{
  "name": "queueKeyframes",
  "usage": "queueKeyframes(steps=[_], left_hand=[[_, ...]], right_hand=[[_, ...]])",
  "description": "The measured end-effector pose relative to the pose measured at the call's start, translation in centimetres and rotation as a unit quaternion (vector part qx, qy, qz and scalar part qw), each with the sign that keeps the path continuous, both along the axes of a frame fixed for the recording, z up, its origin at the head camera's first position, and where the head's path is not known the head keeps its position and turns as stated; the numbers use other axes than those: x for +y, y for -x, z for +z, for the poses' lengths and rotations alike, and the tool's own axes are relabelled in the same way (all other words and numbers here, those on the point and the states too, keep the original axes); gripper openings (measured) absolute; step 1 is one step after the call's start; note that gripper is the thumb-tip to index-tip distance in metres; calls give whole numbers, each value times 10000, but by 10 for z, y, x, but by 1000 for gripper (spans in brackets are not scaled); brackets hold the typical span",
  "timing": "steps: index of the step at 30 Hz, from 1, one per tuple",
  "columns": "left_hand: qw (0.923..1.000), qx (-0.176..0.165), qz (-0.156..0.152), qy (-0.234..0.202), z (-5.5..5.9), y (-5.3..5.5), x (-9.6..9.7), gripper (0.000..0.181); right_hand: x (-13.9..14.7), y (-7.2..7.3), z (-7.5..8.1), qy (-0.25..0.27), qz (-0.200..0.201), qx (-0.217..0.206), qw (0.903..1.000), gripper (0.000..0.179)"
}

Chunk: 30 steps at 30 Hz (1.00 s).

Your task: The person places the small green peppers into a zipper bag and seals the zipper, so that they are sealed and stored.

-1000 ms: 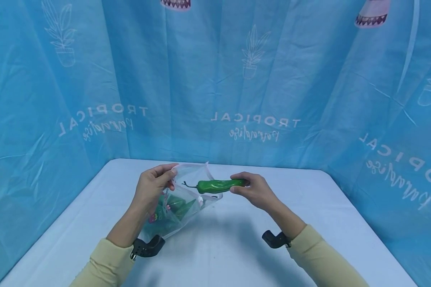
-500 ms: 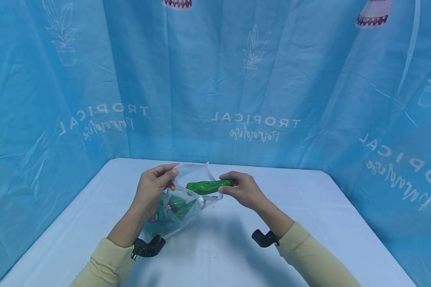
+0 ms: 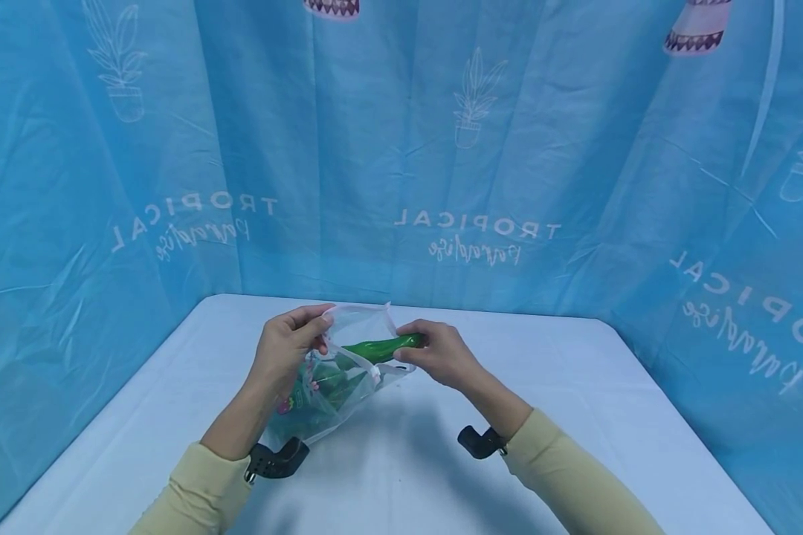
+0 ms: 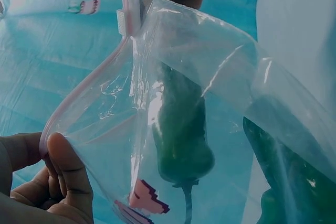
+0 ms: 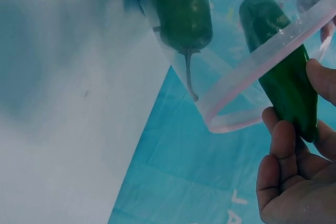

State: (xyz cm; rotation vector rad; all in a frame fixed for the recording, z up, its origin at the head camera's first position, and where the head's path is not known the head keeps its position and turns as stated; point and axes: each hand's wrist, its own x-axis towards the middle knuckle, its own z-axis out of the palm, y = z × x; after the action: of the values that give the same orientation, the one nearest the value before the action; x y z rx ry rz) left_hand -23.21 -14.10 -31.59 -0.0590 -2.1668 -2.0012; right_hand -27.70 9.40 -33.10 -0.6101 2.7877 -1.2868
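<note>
My left hand (image 3: 286, 345) pinches the rim of a clear zip bag (image 3: 358, 316), whose pink-edged mouth gapes toward the right. Between thumb and fingers, my right hand (image 3: 435, 353) holds a green chili pepper (image 3: 378, 349) near its tip. Its stem end lies inside the bag mouth; in the right wrist view the pepper (image 5: 289, 87) crosses the bag's rim (image 5: 262, 66). Through the clear plastic in the left wrist view, the held pepper (image 4: 181, 129) hangs stem down. Another green pepper (image 5: 181, 11) lies deeper in the bag. A white slider (image 4: 128, 22) sits on the zip.
A white-covered table (image 3: 401, 475) lies under both hands. Blue printed curtains (image 3: 401, 148) rise behind it and on both sides. Each wrist bears a black camera, the left one (image 3: 277, 458) beside the bag's lower edge.
My right hand has moved left, carrying the pepper stem first through the bag's mouth. The left hand and the bag have stayed nearly still.
</note>
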Motion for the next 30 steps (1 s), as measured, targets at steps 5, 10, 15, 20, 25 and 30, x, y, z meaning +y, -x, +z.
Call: queueKeyframes(steps=[5,10,15,20,25,30], left_hand=[[10000,27,-9,-5,1,0,-1,37],[10000,70,-23,1,2,0,-2,37],[10000,27,2,-3,2,-1,-2,37],[10000,-19,30,-11,2,-1,-2,37],[10000,-9,17,-41,3,-2,-3,38],[10000,-10,-2,-57,3,-2,-3,39]], right_hand=[[-7,0,2,-90,133,29,9999,37],[-13,1,5,-188,214,51,9996,39],[-19,1,6,-254,327,-48,9991,41],[-24,1,9,-362,448,18,9983,39],[-27,1,11,-521,558,214,9969,37],[-23,0,13,-578,484,239,9969,35]])
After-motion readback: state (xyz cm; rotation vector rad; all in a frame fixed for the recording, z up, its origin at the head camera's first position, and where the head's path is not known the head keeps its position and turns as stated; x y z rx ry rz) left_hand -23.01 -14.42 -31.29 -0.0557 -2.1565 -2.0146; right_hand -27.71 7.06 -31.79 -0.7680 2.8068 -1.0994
